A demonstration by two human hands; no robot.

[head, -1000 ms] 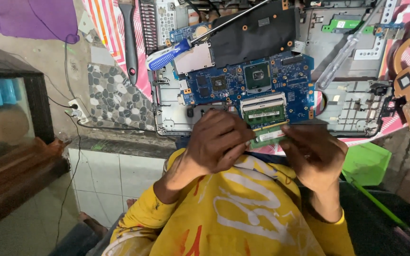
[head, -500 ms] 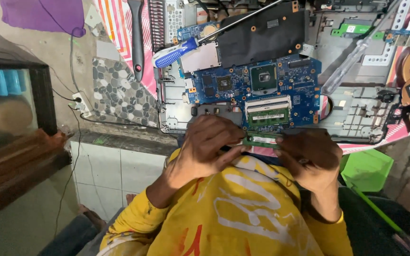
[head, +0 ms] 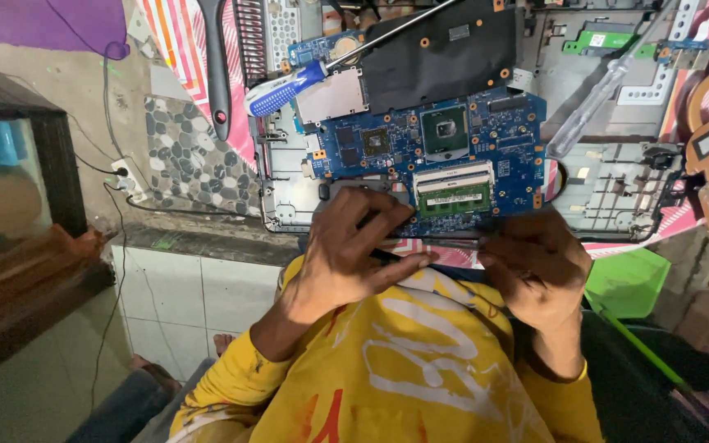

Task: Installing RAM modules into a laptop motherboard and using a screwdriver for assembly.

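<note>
Two hands: left hand [head: 354,254] and right hand [head: 535,271] met at the near edge of a blue motherboard [head: 428,160].
Surface: a striped cloth [head: 182,49] carried the opened laptop chassis [head: 617,189] — beside it lay a blue-handled screwdriver [head: 289,89] and a clear-handled screwdriver [head: 588,115].
Room: white tiles [head: 182,303] below, a power socket [head: 122,174] on the wall.
Motherboard: long axis ran left to right across the view, green memory module [head: 453,199] parallel.
Fingers: both curled narrow against the board's edge — grip cannot be told.
</note>
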